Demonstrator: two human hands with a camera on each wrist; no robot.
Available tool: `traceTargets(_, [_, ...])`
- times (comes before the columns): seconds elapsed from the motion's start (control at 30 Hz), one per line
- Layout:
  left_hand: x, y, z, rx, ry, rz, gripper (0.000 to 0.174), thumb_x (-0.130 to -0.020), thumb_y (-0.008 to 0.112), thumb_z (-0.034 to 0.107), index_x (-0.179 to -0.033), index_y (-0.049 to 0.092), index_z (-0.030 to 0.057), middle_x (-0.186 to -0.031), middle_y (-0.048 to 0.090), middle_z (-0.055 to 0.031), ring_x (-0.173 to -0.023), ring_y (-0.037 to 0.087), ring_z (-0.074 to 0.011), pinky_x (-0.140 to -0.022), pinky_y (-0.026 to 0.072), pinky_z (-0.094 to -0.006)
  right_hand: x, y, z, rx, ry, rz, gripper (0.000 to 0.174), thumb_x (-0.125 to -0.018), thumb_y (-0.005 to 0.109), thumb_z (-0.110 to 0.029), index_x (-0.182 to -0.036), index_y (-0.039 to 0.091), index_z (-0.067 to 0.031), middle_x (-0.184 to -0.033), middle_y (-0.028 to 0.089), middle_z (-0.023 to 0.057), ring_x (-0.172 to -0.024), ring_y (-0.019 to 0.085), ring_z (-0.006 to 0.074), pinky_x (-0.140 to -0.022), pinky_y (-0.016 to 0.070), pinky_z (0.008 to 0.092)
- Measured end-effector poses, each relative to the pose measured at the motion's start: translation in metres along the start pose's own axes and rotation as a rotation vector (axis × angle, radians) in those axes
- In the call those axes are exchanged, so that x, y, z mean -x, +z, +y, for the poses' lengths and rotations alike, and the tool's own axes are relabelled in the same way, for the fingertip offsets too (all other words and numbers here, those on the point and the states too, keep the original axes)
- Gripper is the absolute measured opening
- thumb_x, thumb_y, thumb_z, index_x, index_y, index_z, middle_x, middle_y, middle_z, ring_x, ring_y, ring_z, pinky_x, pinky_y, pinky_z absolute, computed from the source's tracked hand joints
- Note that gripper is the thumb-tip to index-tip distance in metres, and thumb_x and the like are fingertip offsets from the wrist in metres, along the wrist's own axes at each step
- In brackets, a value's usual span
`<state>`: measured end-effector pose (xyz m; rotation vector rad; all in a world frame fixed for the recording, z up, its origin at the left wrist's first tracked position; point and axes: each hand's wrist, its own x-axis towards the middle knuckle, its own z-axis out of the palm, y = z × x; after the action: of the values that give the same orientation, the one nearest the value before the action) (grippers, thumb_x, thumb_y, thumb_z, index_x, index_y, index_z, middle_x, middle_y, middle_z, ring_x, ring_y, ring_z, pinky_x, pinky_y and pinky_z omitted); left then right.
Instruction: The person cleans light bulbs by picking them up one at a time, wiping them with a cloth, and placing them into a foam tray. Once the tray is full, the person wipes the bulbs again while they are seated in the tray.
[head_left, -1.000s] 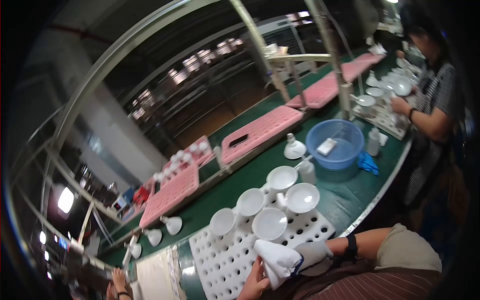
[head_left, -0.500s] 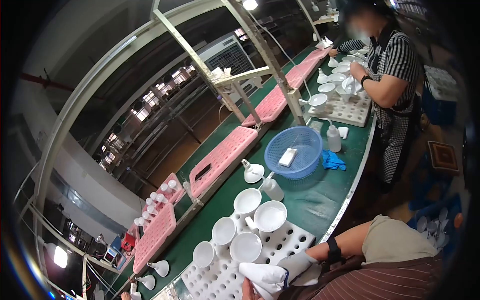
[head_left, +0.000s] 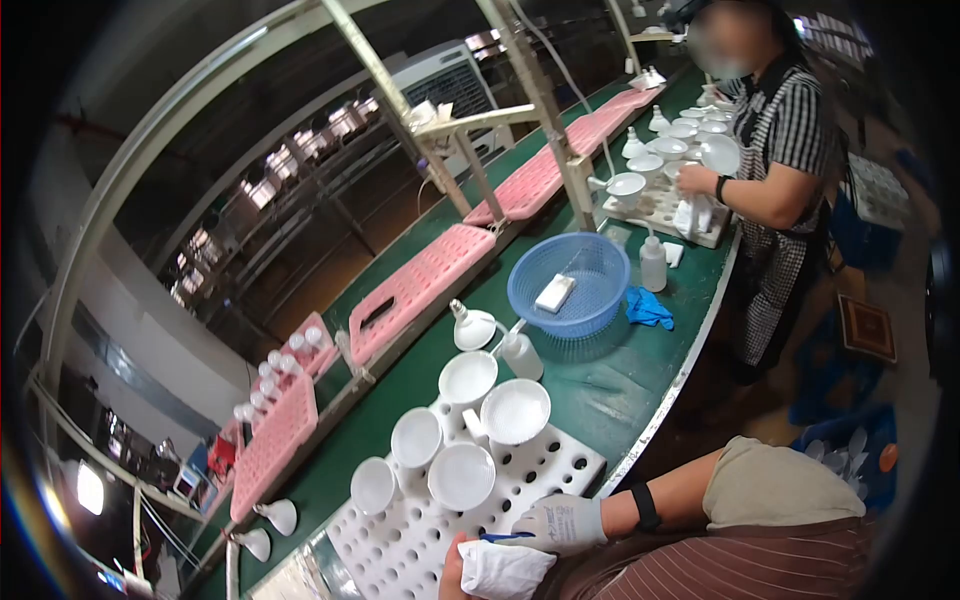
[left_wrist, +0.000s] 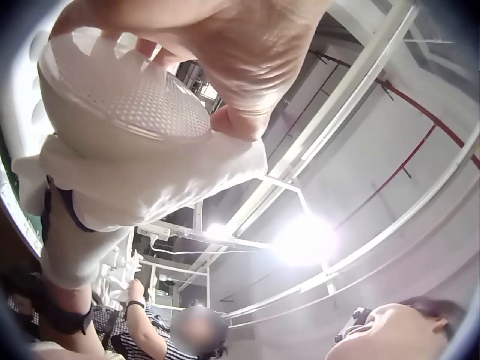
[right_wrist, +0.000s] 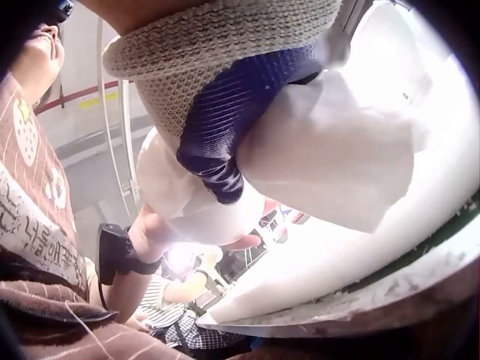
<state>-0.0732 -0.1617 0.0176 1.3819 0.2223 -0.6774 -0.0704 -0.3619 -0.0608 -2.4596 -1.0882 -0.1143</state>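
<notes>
Likely wiping, bottom centre: left hand [left_wrist: 225, 52] fingers curled round white lamp cover [left_wrist: 112, 97]; gloved right hand [head_left: 560, 522] pinches white cloth [head_left: 505, 572] against it. Next calls for turning the cover.

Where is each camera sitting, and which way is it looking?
Head: on the person's head, facing forward and down at the green table and holed white tray; the left hand, gloved right hand and right forearm show.
Left wrist: under the left hand, facing up at the white lamp shell it grips; bare fingers show.
Right wrist: under the right hand, facing up at the white cloth it holds; gloved fingers show.
Shared: both wrist views show that cloth.
</notes>
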Motion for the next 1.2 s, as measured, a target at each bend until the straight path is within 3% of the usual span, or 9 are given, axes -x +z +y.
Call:
traceTargets(0.23, [-0.028, -0.031, -0.021, 0.403, -0.053, -0.073, 0.038, -0.095, 0.048, 0.020, -0.125, 0.054, -0.0024, -0.113, 0.063, -0.0132, -0.106, 0.060, -0.0248, -0.096, 0.0453, -0.0379, 0.007, 0.001, 0.000, 0.141, -0.157, 0.156, 0.058, -0.081, 0.056, -0.022, -0.138, 0.049, -0.0154, -0.091, 0.061, 0.0037, -0.073, 0.062, 0.0201, -0.065, 0.0501, 0.0354])
traceTargets(0.37, [-0.048, -0.051, -0.027, 0.359, -0.125, -0.053, 0.034, -0.099, 0.039, 0.020, -0.116, 0.059, 0.0000, -0.112, 0.063, -0.0094, -0.101, 0.061, -0.0199, -0.089, 0.0504, -0.0341, 0.000, 0.010, 0.011, -0.311, -0.051, 0.275, 0.047, -0.064, 0.075, -0.018, -0.108, 0.065, -0.0068, -0.092, 0.063, 0.0091, -0.077, 0.063, 0.0285, -0.068, 0.0501, 0.0378])
traceTargets(0.5, [-0.054, -0.050, -0.049, 0.511, 0.122, -0.112, 0.033, -0.094, 0.050, 0.012, -0.126, 0.051, 0.0004, -0.114, 0.061, -0.0086, -0.103, 0.060, -0.0196, -0.091, 0.0498, -0.0339, -0.018, -0.001, 0.001, -0.657, 0.176, 0.320, 0.032, -0.072, 0.075, -0.014, -0.102, 0.066, -0.0075, -0.095, 0.068, 0.0116, -0.089, 0.066, 0.0282, -0.080, 0.0507, 0.0363])
traceTargets(0.57, [-0.049, -0.046, -0.066, -0.090, 0.520, -0.205, 0.040, -0.088, 0.063, 0.007, -0.126, 0.051, 0.0010, -0.115, 0.059, -0.0079, -0.104, 0.059, -0.0176, -0.090, 0.0495, -0.0317, -0.027, 0.013, -0.005, -0.897, 0.340, 0.191, 0.033, -0.074, 0.075, -0.013, -0.105, 0.066, -0.0076, -0.096, 0.068, 0.0111, -0.090, 0.065, 0.0243, -0.081, 0.0502, 0.0345])
traceTargets(0.63, [-0.044, -0.040, -0.076, 0.115, 0.427, -0.192, 0.041, -0.087, 0.065, 0.005, -0.126, 0.052, 0.0016, -0.117, 0.059, -0.0073, -0.106, 0.057, -0.0176, -0.091, 0.0487, -0.0316, -0.037, 0.023, -0.020, -1.078, 0.291, 0.321, 0.033, -0.076, 0.074, -0.014, -0.106, 0.064, -0.0066, -0.094, 0.067, 0.0113, -0.087, 0.064, 0.0226, -0.080, 0.0494, 0.0338])
traceTargets(0.77, [-0.054, -0.042, -0.085, 0.475, 0.364, -0.144, 0.042, -0.088, 0.064, 0.001, -0.128, 0.051, 0.0034, -0.122, 0.057, -0.0073, -0.112, 0.055, -0.0186, -0.095, 0.0463, -0.0320, -0.036, 0.022, -0.007, -0.888, 0.279, -0.044, 0.031, -0.078, 0.072, -0.015, -0.105, 0.062, -0.0041, -0.095, 0.067, 0.0108, -0.084, 0.063, 0.0233, -0.080, 0.0489, 0.0342])
traceTargets(0.83, [-0.058, -0.045, -0.083, 0.586, 0.417, -0.086, 0.042, -0.089, 0.062, 0.001, -0.129, 0.051, 0.0034, -0.124, 0.055, -0.0089, -0.111, 0.056, -0.0192, -0.094, 0.0481, -0.0326, -0.029, 0.022, 0.008, -0.701, 0.092, 0.026, 0.031, -0.078, 0.072, -0.015, -0.106, 0.062, -0.0051, -0.095, 0.067, 0.0102, -0.084, 0.062, 0.0228, -0.081, 0.0486, 0.0326])
traceTargets(1.0, [-0.054, -0.082, -0.077, 0.380, 0.408, 0.018, 0.017, -0.088, 0.060, -0.001, -0.104, 0.057, 0.0024, -0.093, 0.064, -0.0094, -0.089, 0.065, -0.0226, -0.084, 0.0528, -0.0379, -0.023, -0.040, 0.013, -0.862, 0.353, 0.129, 0.026, -0.080, 0.070, -0.016, -0.104, 0.064, -0.0056, -0.096, 0.069, 0.0073, -0.085, 0.063, 0.0165, -0.079, 0.0494, 0.0311])
traceTargets(1.2, [-0.055, -0.056, -0.055, -0.207, 0.563, 0.068, 0.019, -0.084, 0.063, 0.000, -0.104, 0.060, 0.0018, -0.090, 0.065, -0.0078, -0.079, 0.065, -0.0176, -0.073, 0.0534, -0.0330, -0.065, -0.038, -0.032, -0.208, -0.173, 0.468, 0.088, -0.075, 0.072, -0.043, -0.140, 0.032, 0.0018, -0.121, 0.057, 0.0229, -0.113, 0.057, 0.0331, -0.094, 0.0454, 0.0390])
